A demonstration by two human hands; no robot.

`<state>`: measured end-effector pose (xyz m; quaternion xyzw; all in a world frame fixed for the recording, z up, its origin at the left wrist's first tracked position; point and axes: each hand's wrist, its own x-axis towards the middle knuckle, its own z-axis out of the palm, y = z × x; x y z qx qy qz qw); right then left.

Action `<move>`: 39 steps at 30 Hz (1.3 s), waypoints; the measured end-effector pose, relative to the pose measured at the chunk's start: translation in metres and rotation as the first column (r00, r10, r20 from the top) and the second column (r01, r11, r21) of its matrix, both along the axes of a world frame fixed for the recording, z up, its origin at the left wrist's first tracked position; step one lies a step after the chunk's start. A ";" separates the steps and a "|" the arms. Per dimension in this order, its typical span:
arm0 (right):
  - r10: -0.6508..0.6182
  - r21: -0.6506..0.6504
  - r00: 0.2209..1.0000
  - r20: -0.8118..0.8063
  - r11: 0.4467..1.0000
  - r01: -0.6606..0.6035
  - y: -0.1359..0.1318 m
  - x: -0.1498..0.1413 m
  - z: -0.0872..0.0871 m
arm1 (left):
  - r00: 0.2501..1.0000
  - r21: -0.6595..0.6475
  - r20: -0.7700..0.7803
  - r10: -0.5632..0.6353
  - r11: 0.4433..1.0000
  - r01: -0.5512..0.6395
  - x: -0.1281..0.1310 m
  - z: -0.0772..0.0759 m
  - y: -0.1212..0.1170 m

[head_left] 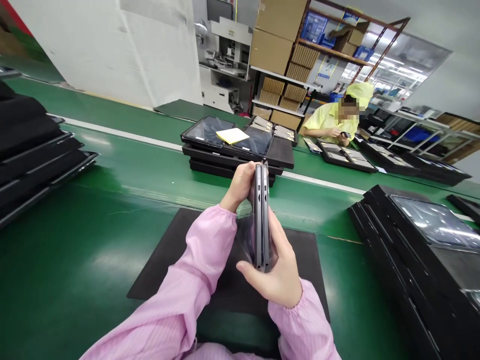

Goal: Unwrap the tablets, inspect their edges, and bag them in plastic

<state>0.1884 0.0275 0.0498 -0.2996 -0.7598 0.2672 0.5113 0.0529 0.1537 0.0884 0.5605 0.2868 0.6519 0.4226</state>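
Grey tablets (261, 215), two, stand edge-up at centre: left hand (240, 186) grips the far end, right hand (283, 267) cups the near. I judge them aligned, not set down; black mat (165, 250) at six o'clock, other tablets (438, 220) untouched at three.

Green counter (105, 255) below left hand (242, 184) and right hand (282, 267); glossy, light reflecting. Pale strip (120, 132) crosses it beyond both. Beyond the left hand and to its left, tall white panel (131, 50). Farther past that hand, white cabinet (217, 96), big cardboard boxes (275, 60) nearby. Beyond and right of the right hand: rust-brown rack (335, 51), blue crates (314, 26) on it; wide window (405, 70) behind, strip lights (416, 70) showing through.
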 end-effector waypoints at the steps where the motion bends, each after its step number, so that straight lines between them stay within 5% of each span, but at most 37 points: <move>1: 0.024 -0.008 1.000 0.002 1.000 -0.024 0.002 0.002 0.000 | 1.000 -0.007 0.002 0.001 1.000 -0.001 0.001 0.000 0.001; 10: 0.197 -0.053 0.980 -0.029 0.979 -0.198 0.011 0.006 0.000 | 0.998 -0.083 0.063 0.006 0.997 -0.001 0.001 0.000 0.007; 25: 0.176 -0.052 0.957 0.229 0.984 -0.169 -0.011 0.021 0.028 | 0.997 -0.001 -0.017 -0.074 0.997 0.074 0.003 0.004 -0.001; 39: 0.245 -0.175 0.969 0.033 0.956 -0.236 0.004 0.029 0.016 | 0.991 -0.025 -0.028 0.128 0.991 -0.128 0.002 -0.004 0.006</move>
